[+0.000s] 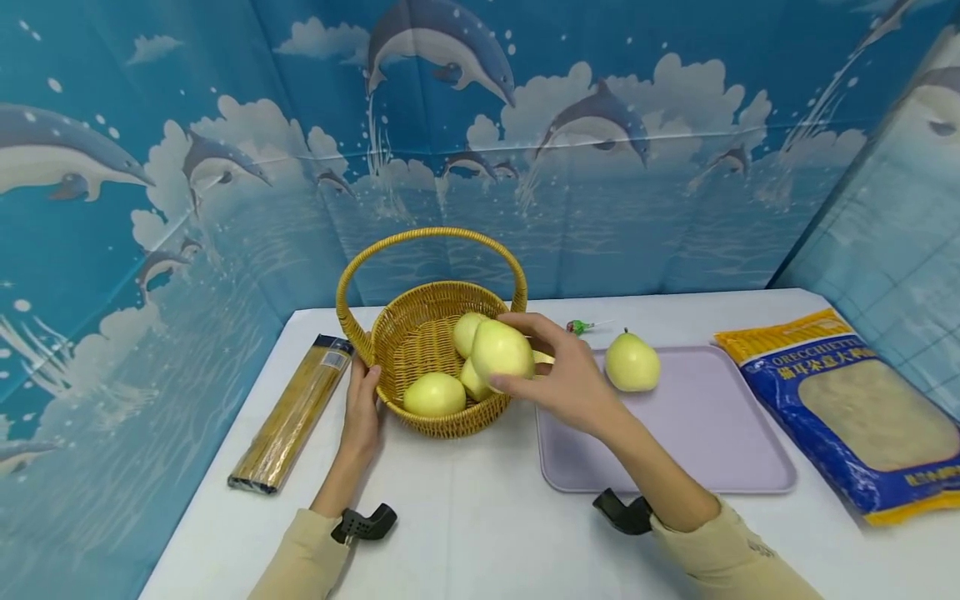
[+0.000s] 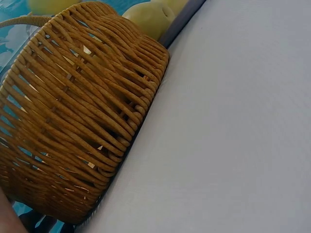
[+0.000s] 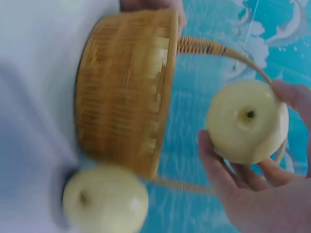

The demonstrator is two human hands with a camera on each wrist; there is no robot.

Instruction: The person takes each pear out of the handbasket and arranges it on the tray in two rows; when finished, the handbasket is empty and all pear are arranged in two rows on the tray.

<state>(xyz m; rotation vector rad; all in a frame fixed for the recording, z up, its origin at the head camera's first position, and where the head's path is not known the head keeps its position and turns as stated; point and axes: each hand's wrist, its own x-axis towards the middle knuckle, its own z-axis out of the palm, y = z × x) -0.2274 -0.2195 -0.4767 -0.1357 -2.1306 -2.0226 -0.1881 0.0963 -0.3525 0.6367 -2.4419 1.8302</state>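
My right hand (image 1: 568,379) grips a pale yellow-green pear (image 1: 502,350) above the right part of a woven basket (image 1: 408,333). In the right wrist view, the dark spot on the held pear (image 3: 238,126) faces the camera. My left hand (image 1: 362,417) holds the basket's left side near the foot of its tall handle (image 1: 431,233). Several pears lie inside, among them one pear (image 1: 435,394) at the front. A stemmed pear (image 1: 632,362) stands on the lilac tray (image 1: 675,458); another, beside the basket, is mostly hidden by my right hand.
A long clear-wrapped pack of brown sticks (image 1: 296,417) lies left of the basket. At far right is a blue and yellow orecchiette bag (image 1: 855,408). A small wrapped lollipop (image 1: 579,327) lies behind the tray. A dolphin-print curtain (image 1: 450,192) hangs behind the white table (image 1: 480,533).
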